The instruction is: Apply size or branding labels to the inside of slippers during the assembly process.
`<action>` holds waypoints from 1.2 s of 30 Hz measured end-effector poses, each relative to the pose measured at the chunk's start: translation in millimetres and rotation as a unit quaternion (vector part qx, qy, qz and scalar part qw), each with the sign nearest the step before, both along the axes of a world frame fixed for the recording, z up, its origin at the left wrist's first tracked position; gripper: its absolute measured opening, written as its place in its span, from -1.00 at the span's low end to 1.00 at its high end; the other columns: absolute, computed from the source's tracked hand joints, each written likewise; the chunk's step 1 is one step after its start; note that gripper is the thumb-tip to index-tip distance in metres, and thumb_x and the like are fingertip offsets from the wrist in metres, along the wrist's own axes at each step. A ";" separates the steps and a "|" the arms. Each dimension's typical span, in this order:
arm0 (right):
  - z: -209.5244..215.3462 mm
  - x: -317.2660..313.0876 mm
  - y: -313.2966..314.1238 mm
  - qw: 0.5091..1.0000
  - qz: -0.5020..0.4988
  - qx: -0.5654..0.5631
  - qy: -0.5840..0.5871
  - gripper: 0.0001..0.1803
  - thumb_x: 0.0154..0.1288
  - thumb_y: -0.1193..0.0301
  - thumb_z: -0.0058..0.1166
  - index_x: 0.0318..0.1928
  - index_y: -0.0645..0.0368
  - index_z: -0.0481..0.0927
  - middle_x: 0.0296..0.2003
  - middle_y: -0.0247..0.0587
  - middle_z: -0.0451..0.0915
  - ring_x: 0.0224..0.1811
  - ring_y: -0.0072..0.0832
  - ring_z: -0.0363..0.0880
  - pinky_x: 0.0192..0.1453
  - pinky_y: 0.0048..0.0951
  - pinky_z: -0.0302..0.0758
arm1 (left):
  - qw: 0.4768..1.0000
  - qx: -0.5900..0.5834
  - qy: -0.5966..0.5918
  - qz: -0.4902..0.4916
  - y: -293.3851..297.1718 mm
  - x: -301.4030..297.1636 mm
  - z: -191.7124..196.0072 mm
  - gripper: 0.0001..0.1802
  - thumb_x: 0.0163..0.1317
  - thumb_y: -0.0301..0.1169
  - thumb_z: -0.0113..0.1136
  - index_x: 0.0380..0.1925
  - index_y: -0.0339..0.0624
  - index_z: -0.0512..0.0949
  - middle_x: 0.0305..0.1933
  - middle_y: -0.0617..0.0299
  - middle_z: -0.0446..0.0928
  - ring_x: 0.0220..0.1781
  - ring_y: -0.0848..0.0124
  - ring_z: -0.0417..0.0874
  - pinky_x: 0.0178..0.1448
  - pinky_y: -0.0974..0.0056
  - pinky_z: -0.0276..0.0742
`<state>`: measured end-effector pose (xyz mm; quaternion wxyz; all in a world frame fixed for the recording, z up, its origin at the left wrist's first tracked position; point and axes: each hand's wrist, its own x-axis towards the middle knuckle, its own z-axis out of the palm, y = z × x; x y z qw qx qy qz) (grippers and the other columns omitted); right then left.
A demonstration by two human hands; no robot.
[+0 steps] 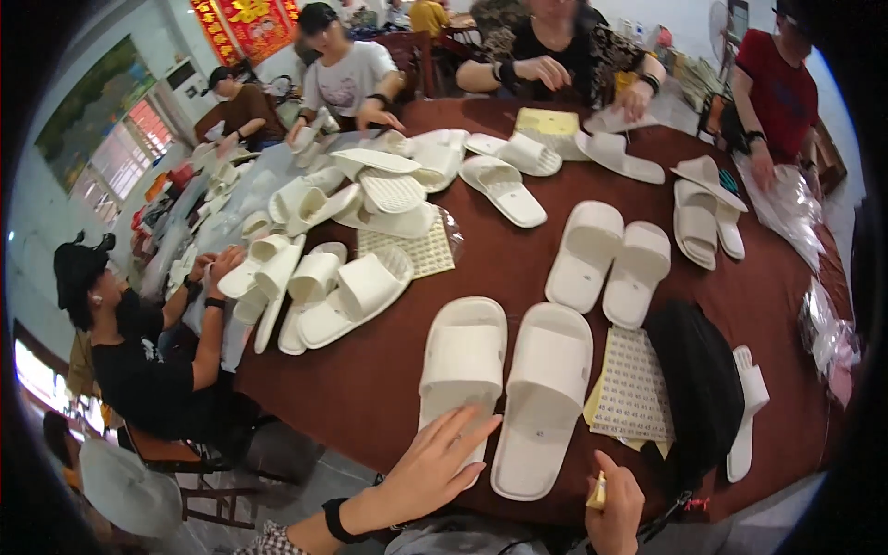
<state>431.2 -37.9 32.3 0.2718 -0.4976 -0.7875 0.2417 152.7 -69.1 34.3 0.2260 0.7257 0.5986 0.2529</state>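
Two white slide sandals lie side by side before me, toes pointing away. Over the footbed of the left slide sandal (465, 347), my left hand (444, 458) is spread open, its fingers reaching toward the strap. I cannot tell whether it touches something small there. The right slide sandal (544, 407) has a small round mark on its footbed. Near the table's front edge, my right hand (615, 504) is closed on a small pale yellow piece (597, 490). Beyond that hand lies a sheet of small printed stickers (634, 384), partly under a black fabric pouch (698, 388).
Another pair of slide sandals (587, 254) lies farther out on the brown-covered table (490, 254). A heap of slide sandals (388, 190) fills the far left, beside a yellowish sticker sheet (425, 250). Clear plastic bags (786, 213) lie at right. Several people sit or stand around.
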 end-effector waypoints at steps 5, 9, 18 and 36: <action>-37.0 2.4 -4.9 0.998 -0.019 0.045 -0.028 -0.60 0.32 0.57 0.11 0.18 0.17 0.57 -0.21 0.01 0.60 -0.19 -0.07 0.62 -0.13 -0.22 0.55 | 0.958 0.044 0.278 -0.053 26.5 -1.1 -13.1 -0.19 0.34 0.03 0.19 0.53 0.19 0.15 0.29 -0.32 0.32 0.28 -0.22 0.40 0.30 -0.10 0.37; -55.0 -6.6 -2.8 0.987 -0.048 0.146 -0.038 -0.66 0.31 0.45 0.17 0.10 0.10 0.63 -0.30 -0.10 0.58 -0.33 -0.17 0.61 -0.29 -0.28 0.53 | 0.937 0.103 0.331 -0.051 56.9 8.4 -22.1 -0.21 0.33 0.19 0.09 0.44 0.03 0.30 0.03 -0.18 0.51 0.04 -0.07 0.54 0.10 0.01 0.46; -51.0 -4.5 -7.7 0.984 -0.067 0.166 -0.023 -0.69 0.30 0.49 0.12 0.05 0.10 0.67 -0.32 -0.10 0.59 -0.36 -0.16 0.62 -0.30 -0.28 0.54 | 0.957 0.054 0.280 -0.055 66.9 7.8 -25.2 -0.53 0.38 0.02 0.12 -0.36 -0.20 0.62 -0.32 -0.03 0.60 -0.16 0.04 0.61 -0.01 0.04 0.51; -46.9 -18.0 -2.9 0.984 -0.070 0.156 -0.041 -0.71 0.29 0.52 0.11 0.02 0.12 0.67 -0.31 -0.05 0.59 -0.32 -0.10 0.62 -0.26 -0.23 0.56 | 0.910 0.249 -0.042 0.328 15.9 -261.6 44.6 -0.49 0.07 -0.75 0.00 0.03 -0.29 0.67 0.20 0.04 0.58 0.34 0.13 0.48 0.43 0.18 0.30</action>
